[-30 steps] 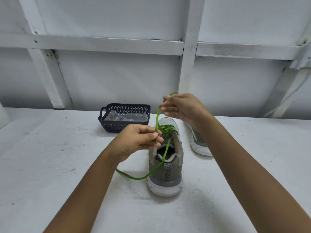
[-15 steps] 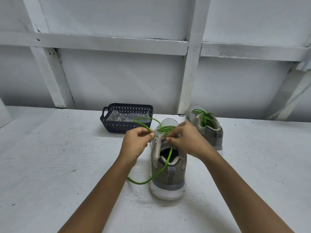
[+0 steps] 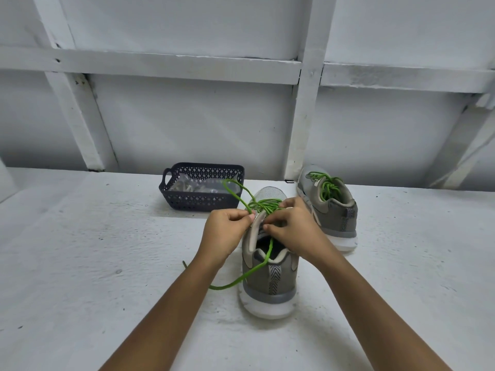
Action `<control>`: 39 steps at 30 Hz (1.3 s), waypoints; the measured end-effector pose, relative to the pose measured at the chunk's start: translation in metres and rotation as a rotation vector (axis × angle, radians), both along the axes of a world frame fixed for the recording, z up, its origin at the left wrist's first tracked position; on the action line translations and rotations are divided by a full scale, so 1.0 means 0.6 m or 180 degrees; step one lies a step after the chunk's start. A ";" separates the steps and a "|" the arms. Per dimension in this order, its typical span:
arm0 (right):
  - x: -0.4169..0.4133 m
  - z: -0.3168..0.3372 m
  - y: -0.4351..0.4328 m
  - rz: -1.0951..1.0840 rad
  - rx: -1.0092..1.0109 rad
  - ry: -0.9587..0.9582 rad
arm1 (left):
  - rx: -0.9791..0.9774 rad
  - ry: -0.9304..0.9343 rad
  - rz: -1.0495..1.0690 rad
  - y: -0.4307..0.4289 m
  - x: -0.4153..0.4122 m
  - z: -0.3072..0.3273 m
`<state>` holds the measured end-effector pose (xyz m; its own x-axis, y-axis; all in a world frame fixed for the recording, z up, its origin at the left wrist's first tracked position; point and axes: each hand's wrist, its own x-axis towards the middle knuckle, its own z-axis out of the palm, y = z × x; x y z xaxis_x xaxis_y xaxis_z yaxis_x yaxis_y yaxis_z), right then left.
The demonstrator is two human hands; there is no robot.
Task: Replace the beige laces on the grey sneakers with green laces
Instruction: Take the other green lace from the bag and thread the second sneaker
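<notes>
A grey sneaker (image 3: 269, 279) stands in the middle of the white table, heel toward me. A green lace (image 3: 263, 204) is threaded across its front. My left hand (image 3: 227, 231) pinches one strand of it, which loops up toward the basket. My right hand (image 3: 292, 228) pinches the lace at the shoe's top eyelets. The other lace end trails out over the collar and down onto the table at the left. A second grey sneaker (image 3: 333, 210), laced in green, stands behind at the right.
A dark blue perforated basket (image 3: 171, 194) sits at the back of the table, holding pale laces and clear plastic. A white wall with painted wooden framing rises right behind it. The white table (image 3: 80, 263) spreads out to both sides.
My right hand came down from above the shoe to its top eyelets. Both hands drew close together over the tongue, and a lace loop now arcs toward the basket.
</notes>
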<state>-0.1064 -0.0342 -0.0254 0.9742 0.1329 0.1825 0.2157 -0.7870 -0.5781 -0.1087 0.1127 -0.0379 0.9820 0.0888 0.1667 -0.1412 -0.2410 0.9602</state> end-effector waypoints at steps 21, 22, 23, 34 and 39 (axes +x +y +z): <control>-0.046 0.015 -0.047 -0.0396 0.3523 -0.0008 | 0.0420 -0.0248 0.0248 -0.015 -0.034 -0.018; -0.049 0.024 -0.053 -0.0287 0.4085 0.0128 | 0.0400 -0.0263 0.0258 -0.015 -0.035 -0.018; -0.052 0.032 -0.057 -0.0122 0.4556 0.0268 | 0.0383 -0.0279 0.0268 -0.015 -0.035 -0.019; -0.073 0.084 -0.093 0.0585 0.0520 0.1724 | 0.0289 -0.0367 0.0301 -0.015 -0.041 -0.020; -0.056 0.089 -0.045 0.0314 -0.0820 -0.0226 | 0.0333 -0.0452 0.0316 -0.017 -0.044 -0.019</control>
